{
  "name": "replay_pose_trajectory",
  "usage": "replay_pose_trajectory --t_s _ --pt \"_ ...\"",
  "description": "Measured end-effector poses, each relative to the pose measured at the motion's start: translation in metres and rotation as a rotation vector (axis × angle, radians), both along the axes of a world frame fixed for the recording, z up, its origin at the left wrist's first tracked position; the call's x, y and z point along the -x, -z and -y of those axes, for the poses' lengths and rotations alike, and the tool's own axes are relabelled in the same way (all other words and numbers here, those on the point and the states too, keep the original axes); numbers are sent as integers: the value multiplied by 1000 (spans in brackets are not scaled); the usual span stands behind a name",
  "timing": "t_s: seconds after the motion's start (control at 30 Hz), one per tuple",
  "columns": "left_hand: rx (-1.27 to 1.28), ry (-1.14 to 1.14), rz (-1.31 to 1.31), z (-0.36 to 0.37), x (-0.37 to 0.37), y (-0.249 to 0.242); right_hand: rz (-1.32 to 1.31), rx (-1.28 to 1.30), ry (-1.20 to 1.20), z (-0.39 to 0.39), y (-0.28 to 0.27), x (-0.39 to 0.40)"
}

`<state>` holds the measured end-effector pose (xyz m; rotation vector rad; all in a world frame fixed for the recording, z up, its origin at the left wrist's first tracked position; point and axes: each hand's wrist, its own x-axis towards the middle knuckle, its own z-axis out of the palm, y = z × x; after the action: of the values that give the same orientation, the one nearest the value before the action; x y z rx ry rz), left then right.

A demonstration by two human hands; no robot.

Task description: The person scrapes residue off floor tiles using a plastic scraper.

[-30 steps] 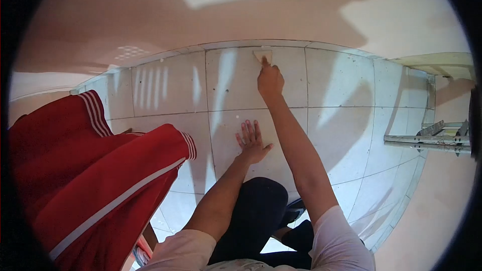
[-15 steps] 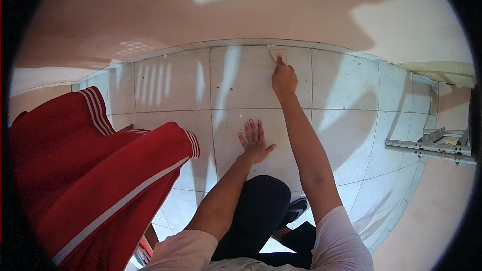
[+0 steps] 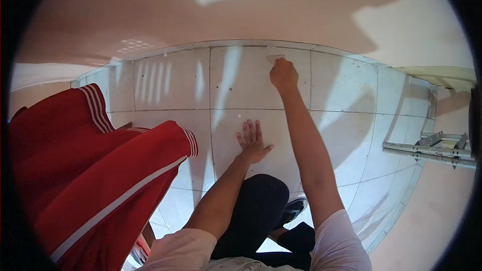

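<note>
My right hand (image 3: 284, 75) is closed around a small flat scraper (image 3: 274, 58), close to the foot of the wall. The scraper's pale blade rests on or just over the tiled floor (image 3: 261, 85); whether it touches is hard to tell. Nearer my body, my left hand (image 3: 252, 143) lies flat on a tile with its fingers spread and nothing in it. Small dark specks show on the tiles between the hands and the wall.
Red cloth with white stripes (image 3: 115, 170) hangs at the left. A metal ladder (image 3: 427, 149) stands at the right edge. The pinkish wall (image 3: 226, 20) runs across the top. My dark-clad knee (image 3: 261, 200) is below the hands.
My right hand has turned slightly and shifted a little, and less of the scraper's blade shows. My left hand stays flat on the floor.
</note>
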<state>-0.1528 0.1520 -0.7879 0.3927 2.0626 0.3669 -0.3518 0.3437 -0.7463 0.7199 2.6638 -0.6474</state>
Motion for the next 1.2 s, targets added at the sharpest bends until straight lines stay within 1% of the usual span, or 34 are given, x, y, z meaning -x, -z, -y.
replay_pose_trajectory --t_s 0.07,0.13,0.2,0.23,0.3,0.37,0.43,0.5,0.53,0.57,0.6,0.67,0.7,0.77,0.83,0.93,1.0,1.07,1.13,1.17,1.2 --pt "-6 -8 -7 0 -1 2 -135 -9 47 8 9 -17" --pt "-7 -17 -16 -2 -1 1 -180 -3 66 11 -1 -39" --pt "-9 -11 14 0 0 2 -43 41 63 13 -14 -46" --pt "-2 -13 14 3 -4 1 -43 48 61 13 -13 -46" --pt "14 2 19 -1 1 2 28 -30 -60 8 -15 -30" --pt "16 1 10 -2 2 1 32 -31 -62 4 -19 -6" --pt "17 12 6 -1 -4 -1 42 -34 -52 3 -25 2" --pt "35 26 -1 -2 1 0 88 -2 -56 4 -17 12" --pt "31 27 -2 -2 -1 0 87 -6 -55 8 -11 7" --pt "20 7 -9 1 -3 1 14 2 10 14 -2 -6" --pt "1 -6 -24 -1 -2 2 -69 3 81 14 -3 -16" --pt "18 14 -31 -1 -8 3 -104 -16 75 16 -10 -42" --pt "47 22 -38 -3 -2 3 -77 -6 56 15 -13 -47" --pt "27 9 -21 -5 2 -2 -29 11 32 15 -14 -49" --pt "17 3 4 -2 0 -4 -4 -46 -98 12 -17 -32" --pt "19 28 -30 -2 -2 -4 36 -7 -70 6 -18 5" --pt "29 54 24 -1 5 -6 34 -19 -48 11 -14 17" --pt "28 24 1 2 -2 -5 73 -34 -30 20 -5 0" --pt "-2 11 -50 -4 3 -6 -181 -49 84 20 -2 -20" --pt "25 25 -31 -4 5 -11 -190 -58 80 18 -7 -26" --pt "55 35 -3 -4 4 -13 -132 -42 48 17 -9 -35"
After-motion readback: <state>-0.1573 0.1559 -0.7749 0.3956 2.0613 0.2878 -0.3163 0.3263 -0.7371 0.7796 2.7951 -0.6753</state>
